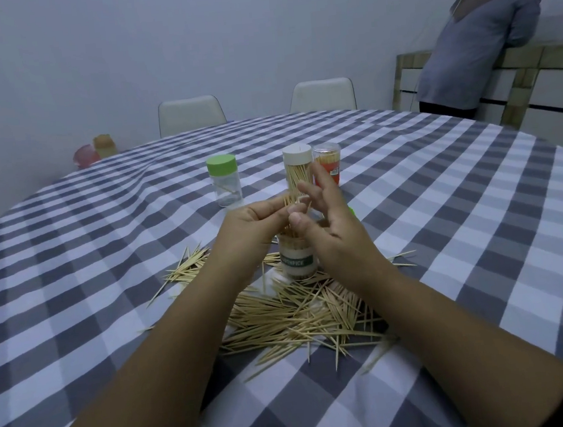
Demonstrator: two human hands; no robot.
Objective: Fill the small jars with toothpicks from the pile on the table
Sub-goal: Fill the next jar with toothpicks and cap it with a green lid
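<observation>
A clear jar with a green label (297,260) stands open on the checked tablecloth, partly filled with toothpicks. Just above its mouth, my left hand (257,224) pinches a small bundle of toothpicks (288,203) upright. My right hand (328,219) is beside it, thumb near the bundle and fingers spread and raised. A loose pile of toothpicks (300,318) lies in front of the jar, between my forearms, and a smaller scatter (189,267) lies to the left.
Behind the hands stand a nearly empty jar with a green lid (224,181), a full white-lidded jar (298,172) and a full red-labelled jar (328,167). A green lid edge (352,211) peeks out behind my right hand. A person (474,46) stands at back right; two chairs stand at the far edge.
</observation>
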